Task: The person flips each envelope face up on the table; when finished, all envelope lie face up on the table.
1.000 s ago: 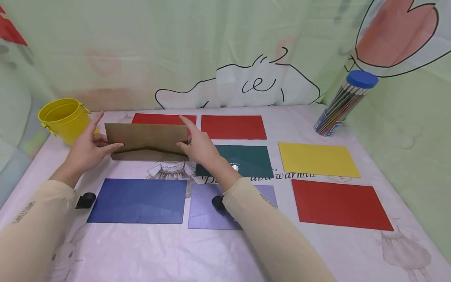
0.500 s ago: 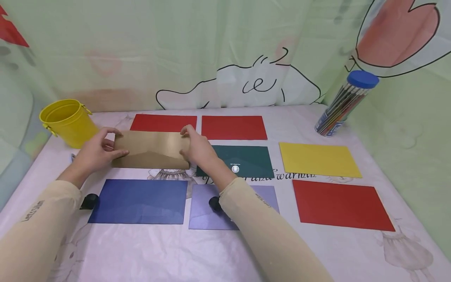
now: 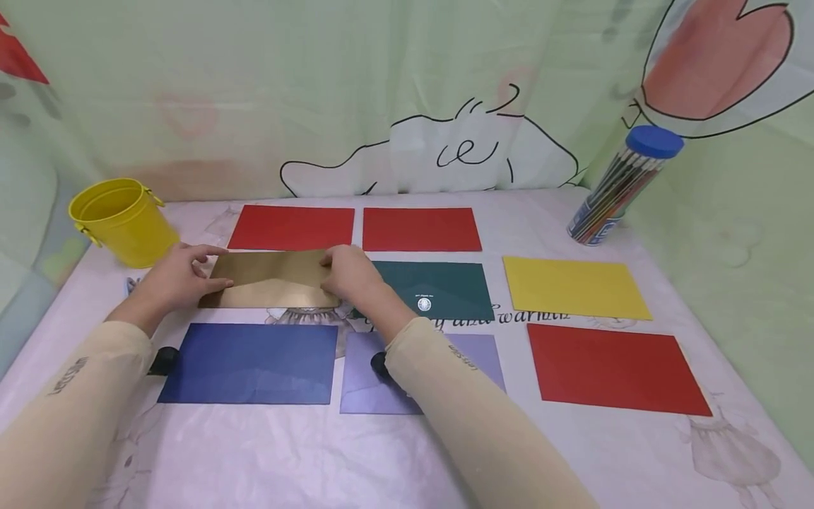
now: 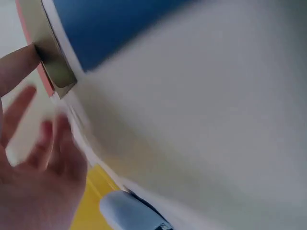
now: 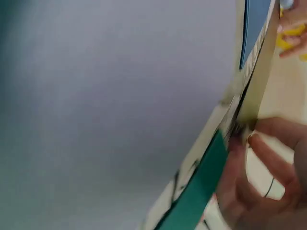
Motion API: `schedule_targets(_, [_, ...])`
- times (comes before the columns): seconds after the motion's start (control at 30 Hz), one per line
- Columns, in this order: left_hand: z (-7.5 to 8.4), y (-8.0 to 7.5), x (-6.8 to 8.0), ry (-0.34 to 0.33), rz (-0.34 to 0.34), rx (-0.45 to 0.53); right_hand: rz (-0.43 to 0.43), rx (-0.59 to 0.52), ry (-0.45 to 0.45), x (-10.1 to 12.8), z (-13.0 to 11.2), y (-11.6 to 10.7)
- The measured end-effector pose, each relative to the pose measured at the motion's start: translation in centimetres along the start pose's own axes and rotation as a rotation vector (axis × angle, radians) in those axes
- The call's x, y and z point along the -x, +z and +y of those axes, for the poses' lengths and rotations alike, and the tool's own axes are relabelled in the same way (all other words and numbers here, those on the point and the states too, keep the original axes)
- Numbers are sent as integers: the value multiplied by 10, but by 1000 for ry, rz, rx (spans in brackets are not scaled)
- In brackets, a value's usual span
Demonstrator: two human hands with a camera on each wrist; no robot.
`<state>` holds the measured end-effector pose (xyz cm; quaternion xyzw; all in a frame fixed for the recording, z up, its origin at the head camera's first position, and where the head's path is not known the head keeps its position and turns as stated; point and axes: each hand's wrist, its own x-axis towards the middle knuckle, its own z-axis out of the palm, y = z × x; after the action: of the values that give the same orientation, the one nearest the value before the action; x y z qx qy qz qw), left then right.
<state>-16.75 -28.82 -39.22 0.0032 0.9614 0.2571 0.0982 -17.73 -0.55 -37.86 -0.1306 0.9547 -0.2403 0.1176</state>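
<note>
A gold-brown envelope [image 3: 273, 286], with a shiny face, lies low over the left side of the table, just behind a blue envelope [image 3: 248, 363]. My left hand [image 3: 178, 276] is at its left end; the left wrist view shows one digit pressing its face while the other fingers spread beside it. At the other end my right hand [image 3: 352, 274] pinches the right edge, seen close up in the right wrist view. This hand overlaps the left part of a dark green envelope [image 3: 439, 283] bearing a small white seal print. Two red envelopes [image 3: 292, 227] lie just behind.
Below my right forearm is a lavender envelope [image 3: 375, 389], partly hidden. A yellow envelope [image 3: 575, 286] and another red envelope [image 3: 617, 367] lie at the right. A yellow bucket [image 3: 124, 226] stands back left, a blue-lidded jar of pencils [image 3: 620, 191] back right.
The gold-brown envelope has tipped from a raised, bent position down flat toward the table. Both hands have lowered with it, and the fingers that pointed up are now down by its ends.
</note>
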Motion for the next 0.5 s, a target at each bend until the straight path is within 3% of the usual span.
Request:
schedule_targets(0.1, [5,0,-2,7,24,-31,19,167,28,5,-5,-2])
schedule_targets(0.2, [10,-1,-2,19,30,-59,20,253,33,8,-6,-4])
schedule_targets(0.4, [18,-5,1,34,36,-87,-4,102,-31,12,0,-13])
schedule_targets(0.5, [34,-2,5,83,79,-52,-21,77,-52,21,6,-28])
